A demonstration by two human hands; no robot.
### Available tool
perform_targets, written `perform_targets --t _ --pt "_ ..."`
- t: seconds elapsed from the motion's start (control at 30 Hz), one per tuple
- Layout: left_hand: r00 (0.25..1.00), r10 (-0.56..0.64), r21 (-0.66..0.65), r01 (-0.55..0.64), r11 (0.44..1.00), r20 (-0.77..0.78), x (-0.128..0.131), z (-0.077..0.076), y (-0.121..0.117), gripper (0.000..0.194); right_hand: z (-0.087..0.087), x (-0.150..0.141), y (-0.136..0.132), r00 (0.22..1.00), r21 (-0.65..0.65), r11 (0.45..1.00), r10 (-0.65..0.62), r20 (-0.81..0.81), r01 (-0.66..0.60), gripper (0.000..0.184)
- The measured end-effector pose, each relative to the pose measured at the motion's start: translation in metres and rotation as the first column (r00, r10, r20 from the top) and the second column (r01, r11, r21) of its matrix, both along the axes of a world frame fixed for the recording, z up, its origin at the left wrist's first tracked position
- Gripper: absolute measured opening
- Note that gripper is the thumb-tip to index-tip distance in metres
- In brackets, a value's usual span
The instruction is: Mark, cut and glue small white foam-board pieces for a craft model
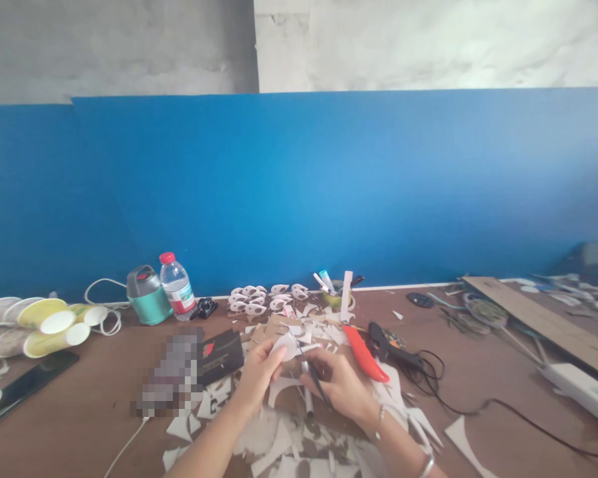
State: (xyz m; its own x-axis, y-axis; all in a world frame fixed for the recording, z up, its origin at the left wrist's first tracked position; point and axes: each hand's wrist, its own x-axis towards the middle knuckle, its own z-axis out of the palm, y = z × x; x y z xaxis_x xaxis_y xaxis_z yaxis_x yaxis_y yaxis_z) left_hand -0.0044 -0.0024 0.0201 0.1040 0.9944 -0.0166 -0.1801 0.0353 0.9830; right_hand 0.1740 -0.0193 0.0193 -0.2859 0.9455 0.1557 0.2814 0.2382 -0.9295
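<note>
My left hand [260, 373] pinches a rounded white sheet piece [288, 346] between thumb and fingers. The fingers of my right hand [337, 382] are closed around a slim dark craft-knife-like tool [317, 380], whose thin tip reaches up to the white piece. Whether the tip touches it, I cannot tell. Beneath both hands lies a pile of cut white scraps [279, 438]. A silver-and-dark rod [308, 398] shows between the hands; its kind is unclear. Just beyond my right hand is a red-handled tool [365, 355].
A black glue gun [396, 350] with a cord lies at right, near a white power strip [581, 392]. Behind stand leaf-shaped white cutouts [254, 309]. Leftward are a bottle [178, 289], a teal container [149, 302], stacked paper cups [44, 318] and a black box [222, 356].
</note>
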Motion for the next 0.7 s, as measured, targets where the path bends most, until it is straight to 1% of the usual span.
perform_targets --t 0.13,0.33,0.47,0.6,0.7 --pt "1.000 0.006 0.001 -0.006 1.000 -0.008 -0.0002 0.0012 -0.0005 0.034 -0.0005 0.0000 -0.0005 1.000 0.008 1.000 0.005 0.012 -0.005 0.022" --pt "1.000 -0.009 0.017 0.009 1.000 -0.006 -0.0015 -0.0024 0.0013 0.035 -0.0016 -0.0006 0.0013 1.000 0.051 0.999 -0.003 0.016 0.002 0.020" --pt "1.000 -0.025 0.010 0.025 1.000 -0.008 -0.0022 -0.0002 0.0015 0.038 -0.0011 -0.0011 0.0016 0.999 0.063 0.998 -0.024 0.038 0.022 0.020" --pt "0.999 -0.036 0.009 0.036 0.999 -0.007 -0.0025 0.0024 0.0009 0.039 0.0021 -0.0008 0.0005 0.997 0.052 0.999 -0.011 0.072 0.007 0.021" --pt "0.999 -0.043 0.018 0.043 0.999 0.004 -0.0032 0.0010 0.0012 0.039 0.0034 0.0000 0.0002 0.997 0.041 0.999 0.009 0.072 -0.012 0.023"
